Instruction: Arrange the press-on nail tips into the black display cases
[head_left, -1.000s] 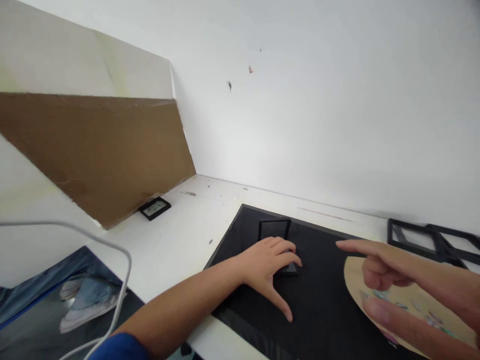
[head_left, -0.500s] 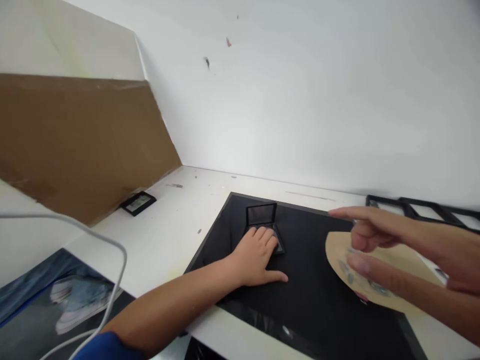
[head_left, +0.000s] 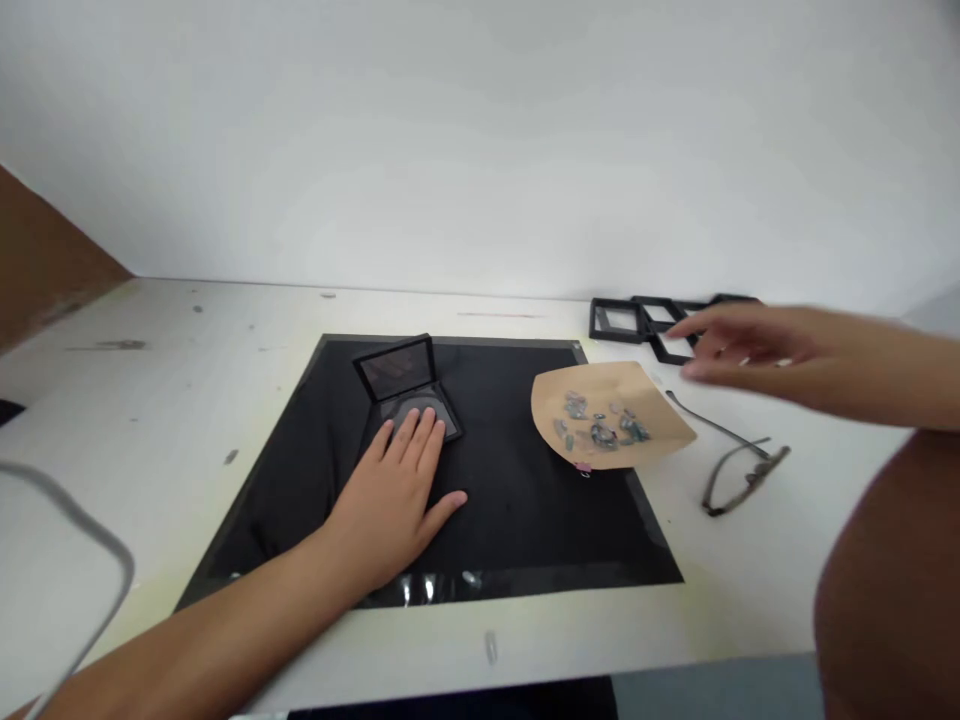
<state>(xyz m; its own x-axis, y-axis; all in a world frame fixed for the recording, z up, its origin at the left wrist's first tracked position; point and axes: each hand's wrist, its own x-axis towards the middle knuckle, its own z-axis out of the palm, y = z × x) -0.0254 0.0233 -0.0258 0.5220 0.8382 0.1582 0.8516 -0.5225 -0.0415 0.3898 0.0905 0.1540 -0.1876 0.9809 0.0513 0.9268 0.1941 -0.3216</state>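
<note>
My left hand (head_left: 394,500) lies flat, fingers spread, its fingertips resting on the lower half of a small black hinged frame (head_left: 401,370). That frame stands opened, its clear-windowed lid tilted up, on a black mat (head_left: 495,520). Over to the right, my right hand (head_left: 750,345) hangs in the air, slightly blurred, thumb and forefinger apart with nothing seen between them. It is nearest to several black frames (head_left: 619,320) lying at the back. Below and left of it is a tan sheet (head_left: 667,435) with small shiny greenish pieces (head_left: 604,430) on it.
A pair of eyeglasses (head_left: 746,480) lies on the white table (head_left: 750,590) right of the tan sheet. A white wall (head_left: 450,150) rises behind the table. At the left are a grey cable (head_left: 97,535) and a brown panel (head_left: 52,260).
The view has swung right, bringing the eyeglasses and more frames into sight. My right hand has moved from over the tan sheet towards the black frames. My left hand stays on the opened frame.
</note>
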